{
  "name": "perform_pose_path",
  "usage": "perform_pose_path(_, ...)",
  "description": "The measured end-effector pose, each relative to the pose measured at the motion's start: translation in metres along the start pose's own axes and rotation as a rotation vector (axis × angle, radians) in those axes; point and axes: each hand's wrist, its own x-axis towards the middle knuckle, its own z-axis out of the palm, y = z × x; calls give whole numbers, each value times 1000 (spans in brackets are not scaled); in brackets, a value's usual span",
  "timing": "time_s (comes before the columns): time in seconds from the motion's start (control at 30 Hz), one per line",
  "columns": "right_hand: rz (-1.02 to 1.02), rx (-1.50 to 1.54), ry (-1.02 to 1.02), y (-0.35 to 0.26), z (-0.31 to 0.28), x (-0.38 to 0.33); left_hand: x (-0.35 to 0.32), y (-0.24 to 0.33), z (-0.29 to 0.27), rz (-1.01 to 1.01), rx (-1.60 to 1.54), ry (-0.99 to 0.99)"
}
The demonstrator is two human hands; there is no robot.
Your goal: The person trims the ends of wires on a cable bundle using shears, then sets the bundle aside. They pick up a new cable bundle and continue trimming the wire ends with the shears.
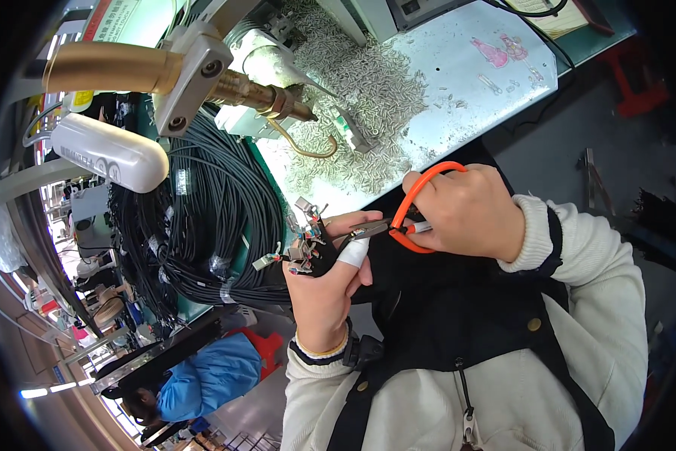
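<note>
Centrally, 2 bare hands work just off the near edge of the surface (458,113). The left hand (319,297) closes its fingers around a bundle of wire ends (306,244), with silver metal plugs and coloured cores fanning out past the palm; a white wrap (354,252) covers its thumb. The right hand (469,214) curls its fingers around the orange-handled pliers (412,197), whose narrow nose reaches to the left thumb; whether the tips grip a wire cannot be told. Small metal pieces (383,90) lie heaped on the surface, and coils of black cable (225,195) rest to the left.

Handling, as judged: the bundle is probably light, its black jackets springy, its thin cores soft and easily nicked or torn at the plugs. It is best held by the jackets, just behind the plugs. The pliers appear stiff and modest in weight; the coated handles, well behind the pivot, should offer a secure hold, whereas the bare metal nose may slip.
</note>
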Motion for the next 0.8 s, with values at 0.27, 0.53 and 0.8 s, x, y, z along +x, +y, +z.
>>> perform_pose_path(0.27, 8, 11, -194, 5, -3, -3, 1, -4, -2, 76, 16, -41)
perform_pose_path(0.53, 178, 367, 195, 19, -10, 3, 13, -18, 9, 199, -140, -71)
perform_pose_path(0.8, 511, 1062, -307, 2, -28, 44, 11, -33, 10, 140, -154, -199)
